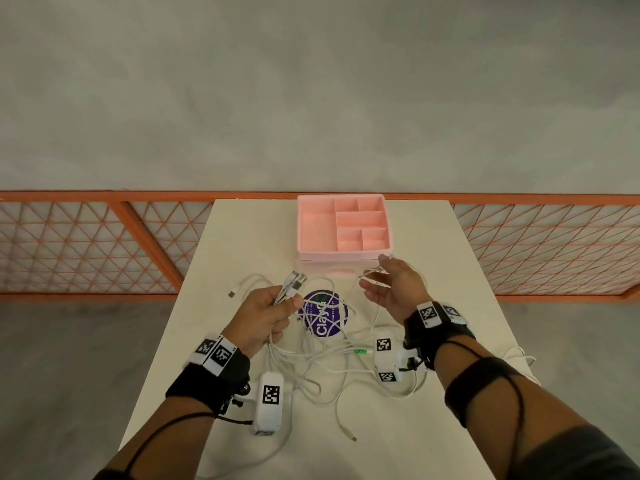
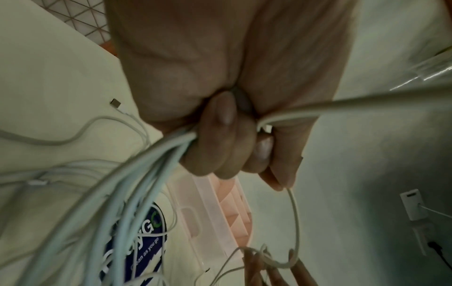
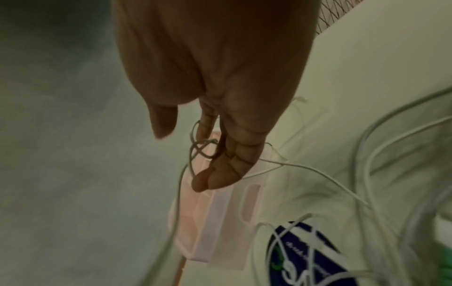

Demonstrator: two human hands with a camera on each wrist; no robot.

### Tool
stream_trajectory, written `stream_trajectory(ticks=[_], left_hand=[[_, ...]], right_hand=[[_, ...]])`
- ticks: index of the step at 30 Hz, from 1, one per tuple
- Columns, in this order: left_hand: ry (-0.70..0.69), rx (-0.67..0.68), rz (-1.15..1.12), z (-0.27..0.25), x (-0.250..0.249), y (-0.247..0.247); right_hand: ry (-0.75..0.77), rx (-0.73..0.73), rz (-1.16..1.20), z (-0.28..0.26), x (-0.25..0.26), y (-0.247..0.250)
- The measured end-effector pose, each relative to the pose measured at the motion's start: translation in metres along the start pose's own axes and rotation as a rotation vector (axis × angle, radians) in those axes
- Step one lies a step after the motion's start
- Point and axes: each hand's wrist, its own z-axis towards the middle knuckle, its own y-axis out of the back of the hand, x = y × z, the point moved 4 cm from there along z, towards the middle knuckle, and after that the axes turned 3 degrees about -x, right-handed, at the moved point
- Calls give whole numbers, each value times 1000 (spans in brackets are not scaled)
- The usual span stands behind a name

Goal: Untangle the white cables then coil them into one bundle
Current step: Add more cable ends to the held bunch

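Your left hand (image 1: pixel 266 315) clenches the gathered connector ends of the white cables (image 1: pixel 322 358) just left of the purple sticker (image 1: pixel 323 313), anchoring them while your right hand (image 1: pixel 394 289), fingers extended, lifts a thin strand clear beyond it.

— What colours lie near the hands?
— White cables (image 1: pixel 311 355), a pink divided tray (image 1: pixel 343 225), a purple round sticker (image 1: pixel 323 315) with white lettering.
— And on the wrists?
— Black-and-white checkered markers (image 1: pixel 427 313).
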Motion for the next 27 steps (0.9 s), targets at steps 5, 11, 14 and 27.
stream_trajectory(ticks=[5, 11, 14, 27], left_hand=[[38, -46, 146, 5, 7, -4], [-96, -270, -72, 13, -15, -3], [-207, -258, -97, 13, -35, -17], [-374, -186, 113, 15, -55, -77]], right_hand=[[178, 14, -20, -6, 23, -12], [297, 311, -154, -35, 66, -29], [313, 401, -223, -47, 72, -34], [246, 423, -468, -68, 51, -30]])
